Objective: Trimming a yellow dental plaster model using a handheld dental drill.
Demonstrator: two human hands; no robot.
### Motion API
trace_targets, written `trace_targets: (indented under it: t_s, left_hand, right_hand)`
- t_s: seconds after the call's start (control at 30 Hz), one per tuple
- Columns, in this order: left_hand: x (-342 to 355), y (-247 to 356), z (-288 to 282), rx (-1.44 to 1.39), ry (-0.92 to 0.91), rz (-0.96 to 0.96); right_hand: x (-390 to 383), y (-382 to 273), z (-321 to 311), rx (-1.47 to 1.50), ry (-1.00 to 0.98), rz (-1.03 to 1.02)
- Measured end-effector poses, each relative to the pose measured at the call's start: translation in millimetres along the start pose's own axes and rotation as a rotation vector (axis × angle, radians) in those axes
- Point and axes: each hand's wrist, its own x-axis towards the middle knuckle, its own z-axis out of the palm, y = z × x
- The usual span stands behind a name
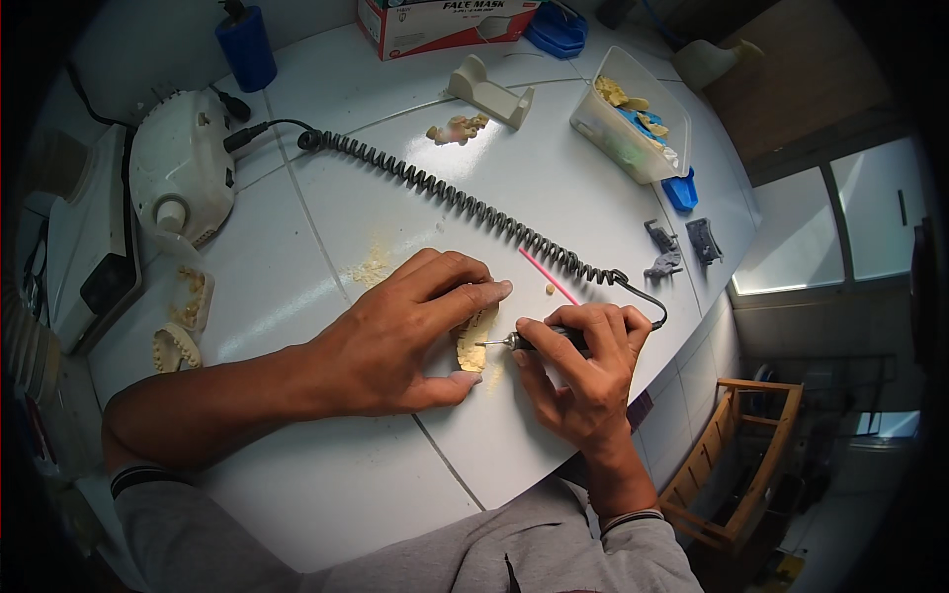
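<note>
My left hand point(420, 331) is closed round a pale yellow plaster dental model point(474, 348), pinning it against the white tiled table. The thumb presses its near end and the fingers cover its far end. In my right hand point(585, 371) is a black rotary handpiece point(554, 341), held like a pen. Its thin metal bur point(491, 343) points left and meets the model's right part. Yellow dust lies on the table beside the model. From the handpiece a black coiled cord point(445, 188) runs to a white control box point(183, 166) at the left.
A pink stick point(547, 275) lies just beyond my right hand. Grey pieces point(704, 240) lie at the right edge, near a clear tub point(638, 153) of scraps. Another dental cast point(175, 348) sits by my left forearm. A mask box point(440, 28) and a blue bottle point(245, 47) stand at the back.
</note>
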Motion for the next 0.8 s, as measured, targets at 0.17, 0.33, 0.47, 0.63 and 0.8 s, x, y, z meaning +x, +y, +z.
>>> trace_targets:
  t_s: [0.17, 0.33, 0.47, 0.63, 0.8]
  left_hand:
    - [-0.3, 0.0, 0.4, 0.010, -0.001, -0.004]
    - [-0.7, -0.3, 0.3, 0.003, -0.007, -0.002]
    - [-0.7, 0.5, -0.1, 0.000, -0.004, -0.001]
    - [0.0, 0.4, -0.3, 0.006, -0.012, 0.003]
    - [-0.8, -0.7, 0.1, -0.003, -0.014, -0.002]
  right_hand:
    - [0.5, 0.4, -0.1, -0.002, 0.002, -0.006]
    - [0.4, 0.4, 0.1, 0.004, -0.005, -0.001]
    - [0.7, 0.0, -0.2, 0.007, -0.009, 0.001]
    - [0.7, 0.7, -0.7, 0.005, -0.013, -0.004]
    - [0.7, 0.3, 0.3, 0.007, -0.008, -0.007]
